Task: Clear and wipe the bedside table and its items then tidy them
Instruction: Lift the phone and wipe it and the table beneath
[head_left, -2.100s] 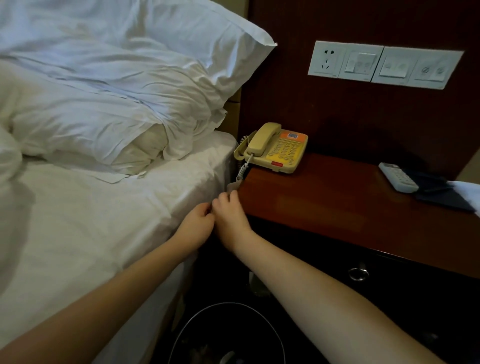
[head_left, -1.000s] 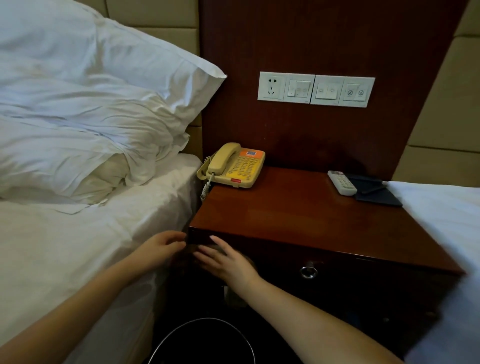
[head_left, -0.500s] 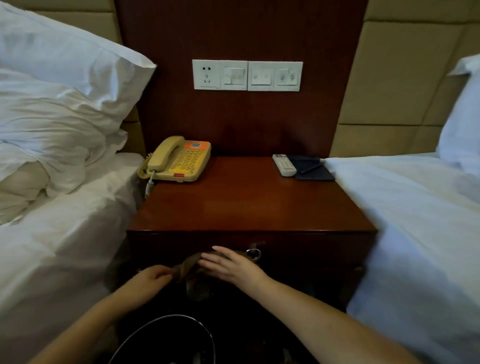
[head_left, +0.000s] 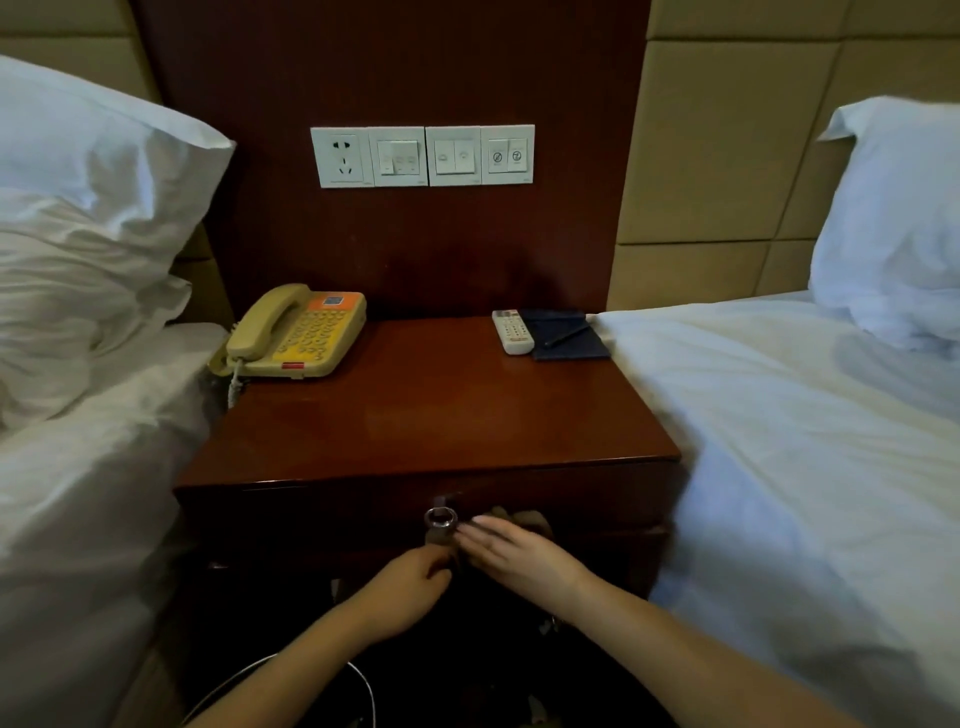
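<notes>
Brown cloth (head_left: 530, 519) was low at the drawer front, below the top of the bedside table (head_left: 441, 415), bunched between both hands beside the drawer knob (head_left: 440, 518). Left hand (head_left: 410, 587) had fingers curled and looked to be pinching one end of the cloth. Right hand (head_left: 519, 556) was nearly flat, fingers straight, laid over the cloth, gripping nothing. Progress as I read it: barely started. Phone (head_left: 298, 332) sat at the back left corner, with remote (head_left: 511, 332) and dark notepad (head_left: 571, 349) side by side at the back right, pen (head_left: 567, 335) on the notepad. Nothing was cleared off. Couldn't tell if the top was wiped. Left: clear, wipe top and items, put back
</notes>
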